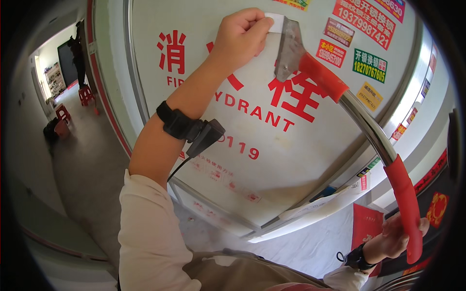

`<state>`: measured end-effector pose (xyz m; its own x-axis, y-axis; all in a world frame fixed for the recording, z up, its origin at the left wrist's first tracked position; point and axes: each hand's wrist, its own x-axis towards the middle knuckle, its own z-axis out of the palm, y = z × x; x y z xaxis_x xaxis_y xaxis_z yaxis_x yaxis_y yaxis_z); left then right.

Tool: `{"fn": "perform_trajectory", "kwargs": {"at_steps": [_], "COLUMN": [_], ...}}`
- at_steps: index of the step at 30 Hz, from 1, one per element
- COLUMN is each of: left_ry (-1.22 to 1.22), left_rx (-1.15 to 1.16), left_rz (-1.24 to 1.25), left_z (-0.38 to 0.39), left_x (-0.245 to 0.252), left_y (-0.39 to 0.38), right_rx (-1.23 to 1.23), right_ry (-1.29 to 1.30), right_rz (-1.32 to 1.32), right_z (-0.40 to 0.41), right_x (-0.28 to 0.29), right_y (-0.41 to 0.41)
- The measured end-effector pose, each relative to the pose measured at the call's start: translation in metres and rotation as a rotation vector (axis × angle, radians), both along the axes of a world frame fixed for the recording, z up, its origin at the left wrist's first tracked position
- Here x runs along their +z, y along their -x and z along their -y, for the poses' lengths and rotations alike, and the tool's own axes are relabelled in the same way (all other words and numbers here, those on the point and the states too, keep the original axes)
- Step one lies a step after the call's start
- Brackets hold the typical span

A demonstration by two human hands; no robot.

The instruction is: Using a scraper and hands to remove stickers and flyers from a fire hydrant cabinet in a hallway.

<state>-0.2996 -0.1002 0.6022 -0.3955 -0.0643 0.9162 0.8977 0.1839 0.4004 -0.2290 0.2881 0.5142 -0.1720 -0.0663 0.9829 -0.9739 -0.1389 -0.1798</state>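
A fire hydrant cabinet door [233,145] with red lettering stands before me. Near its top, my left hand [244,38] pinches the edge of a white sticker [275,22] between thumb and fingers. The metal blade of a long-handled scraper [289,47] lies at the sticker's right edge. My right hand [395,236] grips the red lower sleeve of the scraper's handle at the lower right. Several coloured stickers, such as a green one [370,66], are on the door right of the blade. Whether the sticker's right end is under the blade cannot be told.
The door's metal frame [324,178] runs down the right side, with more stickers beyond it. A red mat [366,222] lies at the lower right. Down the corridor at left are red stools [86,95], a bucket [62,129] and a person in dark clothes [77,54].
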Motion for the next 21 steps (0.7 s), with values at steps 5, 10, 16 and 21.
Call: {"fn": "perform_trajectory", "kwargs": {"at_steps": [5,10,16,21], "left_ry": [-0.112,-0.113,-0.12,-0.128], "left_rx": [-0.004,-0.013,-0.007,-0.027], "left_rz": [0.056,0.081,0.113,0.084], "left_z": [0.0,-0.001,0.001,0.003], "left_x": [-0.003,0.0,-0.001,-0.001], "left_y": [-0.001,-0.004,-0.004,-0.005], "right_rx": [0.076,-0.009,-0.01,-0.027], "right_ry": [-0.028,0.087,0.065,0.028], "right_rz": [0.08,0.07,0.064,0.071], "right_z": [0.009,-0.004,-0.001,0.008], "right_x": [-0.002,-0.005,-0.004,0.003], "right_y": [0.004,-0.007,-0.001,0.002]}}
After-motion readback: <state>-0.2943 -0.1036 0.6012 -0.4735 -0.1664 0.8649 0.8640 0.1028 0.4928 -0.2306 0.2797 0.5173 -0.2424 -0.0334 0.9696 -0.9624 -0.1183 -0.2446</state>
